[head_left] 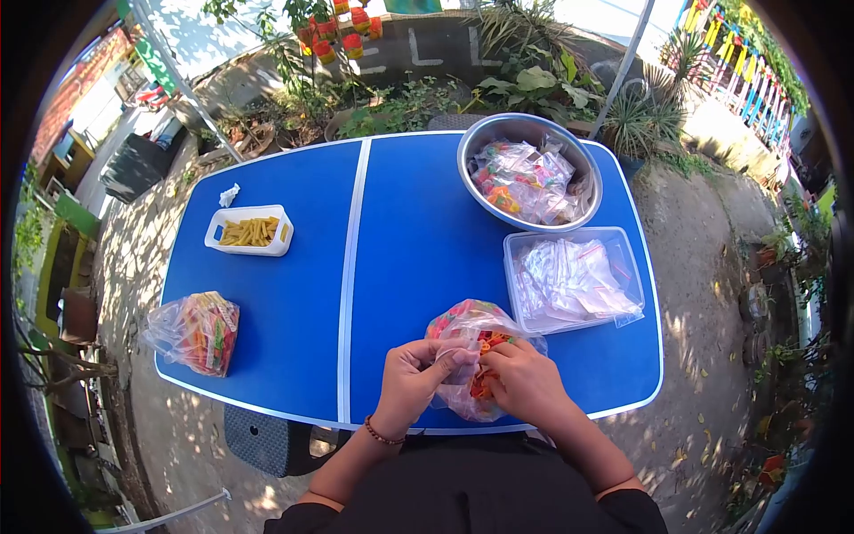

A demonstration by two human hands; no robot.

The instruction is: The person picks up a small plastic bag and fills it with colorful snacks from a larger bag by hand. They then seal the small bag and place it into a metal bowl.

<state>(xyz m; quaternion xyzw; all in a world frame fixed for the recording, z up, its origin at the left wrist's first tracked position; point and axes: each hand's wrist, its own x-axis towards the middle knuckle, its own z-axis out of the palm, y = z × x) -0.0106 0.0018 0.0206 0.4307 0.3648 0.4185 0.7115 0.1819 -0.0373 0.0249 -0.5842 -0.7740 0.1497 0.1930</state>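
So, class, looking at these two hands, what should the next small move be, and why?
Probably to lift a few orange pieces with the right hand and slip them into the small clear bag. The right hand is at the pieces, the left hand pinches that bag close by, and the metal basin holds clear bags with colourful contents.

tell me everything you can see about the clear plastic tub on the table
The clear plastic tub is an open, roughly rectangular see-through box with rounded corners and a thin rim. It is filled with flat clear bags, some showing reddish strips; one pokes over the near right corner. It stands upright on the blue table, towards the right edge. Whether it touches the metal bowl beyond it is hard to tell.
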